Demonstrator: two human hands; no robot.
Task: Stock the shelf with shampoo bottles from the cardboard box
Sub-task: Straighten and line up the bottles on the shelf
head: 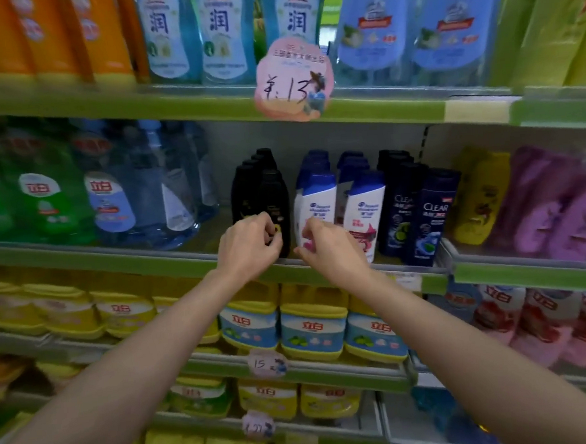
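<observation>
My left hand [248, 247] is curled at the foot of the black bottle [273, 202] and my right hand [331, 250] against the white bottle [318, 213], mid-frame; whether either truly grips, I cannot tell. I judge this the straightening step on the shelf [184, 259]. The cardboard box is out of view, so next I'd reach back for it.

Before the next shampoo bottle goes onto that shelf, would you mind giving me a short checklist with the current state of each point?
1. Left hand free to fetch a bottle: cannot tell; its fingers curl against the front black bottle, grip unclear.
2. Right hand free: cannot tell; fingers curled in front of the white shampoo bottle.
3. Front bottles upright: ok for the white ones and the dark Clear bottles.
4. Gap on the shelf for another bottle: ok; open space left of the black row.
5. Cardboard box within reach: cannot tell; not in view.
</observation>
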